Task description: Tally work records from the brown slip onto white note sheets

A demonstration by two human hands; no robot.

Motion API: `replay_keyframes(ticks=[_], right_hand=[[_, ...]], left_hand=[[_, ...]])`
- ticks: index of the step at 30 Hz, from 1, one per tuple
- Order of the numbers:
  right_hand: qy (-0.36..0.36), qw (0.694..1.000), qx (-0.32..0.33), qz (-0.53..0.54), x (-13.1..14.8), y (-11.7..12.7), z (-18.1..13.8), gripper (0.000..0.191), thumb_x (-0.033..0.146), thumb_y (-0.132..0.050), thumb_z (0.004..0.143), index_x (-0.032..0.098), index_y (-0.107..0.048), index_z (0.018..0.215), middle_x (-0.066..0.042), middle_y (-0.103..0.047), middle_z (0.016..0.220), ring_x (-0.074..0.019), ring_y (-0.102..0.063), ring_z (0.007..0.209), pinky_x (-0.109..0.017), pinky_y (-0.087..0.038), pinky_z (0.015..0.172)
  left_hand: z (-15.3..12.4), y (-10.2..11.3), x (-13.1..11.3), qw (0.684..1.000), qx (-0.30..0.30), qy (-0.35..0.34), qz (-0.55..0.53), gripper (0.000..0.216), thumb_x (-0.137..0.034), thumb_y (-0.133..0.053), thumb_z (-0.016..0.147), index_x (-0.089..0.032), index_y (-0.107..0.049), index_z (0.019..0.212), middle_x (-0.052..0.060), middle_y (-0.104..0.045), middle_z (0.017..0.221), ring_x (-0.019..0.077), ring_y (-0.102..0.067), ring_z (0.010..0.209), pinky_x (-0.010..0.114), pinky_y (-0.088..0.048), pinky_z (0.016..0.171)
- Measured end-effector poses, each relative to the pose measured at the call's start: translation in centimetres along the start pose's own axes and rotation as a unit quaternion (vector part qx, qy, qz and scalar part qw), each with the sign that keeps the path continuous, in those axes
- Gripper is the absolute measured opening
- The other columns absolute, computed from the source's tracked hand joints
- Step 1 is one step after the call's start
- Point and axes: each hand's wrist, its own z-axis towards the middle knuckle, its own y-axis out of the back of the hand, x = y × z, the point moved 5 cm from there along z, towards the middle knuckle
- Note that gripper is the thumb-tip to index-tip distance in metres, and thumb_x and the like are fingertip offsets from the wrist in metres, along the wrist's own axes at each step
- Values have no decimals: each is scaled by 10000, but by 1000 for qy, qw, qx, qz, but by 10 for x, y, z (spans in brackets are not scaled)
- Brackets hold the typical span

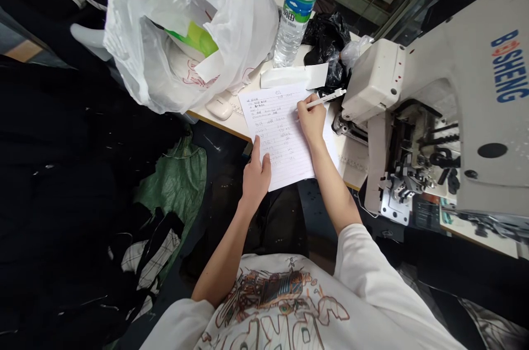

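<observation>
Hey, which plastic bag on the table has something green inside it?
The large translucent white plastic bag, left of the water bottle; the green shows at its mouth. The black plastic bag is opaque.

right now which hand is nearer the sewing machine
Right. The right hand, holding a pen over the lined paper, is close beside the sewing machine without touching it. The left hand rests on the paper's near edge, farther away.

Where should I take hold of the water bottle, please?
Grip the water bottle around its round middle, from the near side: it stands upright, with a white plastic bag crowding its left and a black plastic bag to its right.
</observation>
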Motion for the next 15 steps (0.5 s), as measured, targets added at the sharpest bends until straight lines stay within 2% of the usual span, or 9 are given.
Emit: replay_keyframes(ticks=[2, 7, 12, 15], right_hand=[[-20, 1000, -22, -8, -2, 2, 2, 267, 195, -520, 834, 268, -340, 650, 53, -431, 563, -174, -500, 602, -369, -471, 750], [-33, 999, 1, -25, 1, 1, 1, 285, 163, -528, 821, 266, -332, 641, 55, -438, 562, -172, -503, 600, -357, -458, 744], [-37, 999, 17, -12, 4, 1, -1, 271, 216, -529, 810, 260, -333, 628, 66, -443, 555, -159, -492, 603, -344, -439, 737], [-41, 999, 10, -6, 3, 2, -1, 263, 227, -532, 797, 260, -339, 622, 72, -440, 547, -153, -483, 593, -339, -432, 725]], left_hand=[[0, 1, -1, 1000, 0, -4, 11, 677, -454, -449, 1008, -175, -310, 1610, 1, -514, 595, 182, -459, 463, 304, -439, 591], [-1, 2, -3, 999, 7, 11, 47, 648, -421, -415, 1028, -191, -285, 1619, -33, -400, 524, 171, -387, 436, 275, -326, 530], [-3, 4, -9, 994, 17, 31, 104, 610, -353, -410, 1038, -234, -274, 1620, 17, -595, 696, 174, -503, 549, 264, -342, 593], [-3, 4, -11, 991, 24, 36, 123, 612, -347, -398, 1044, -235, -248, 1626, 36, -648, 758, 178, -528, 587, 261, -338, 596]])
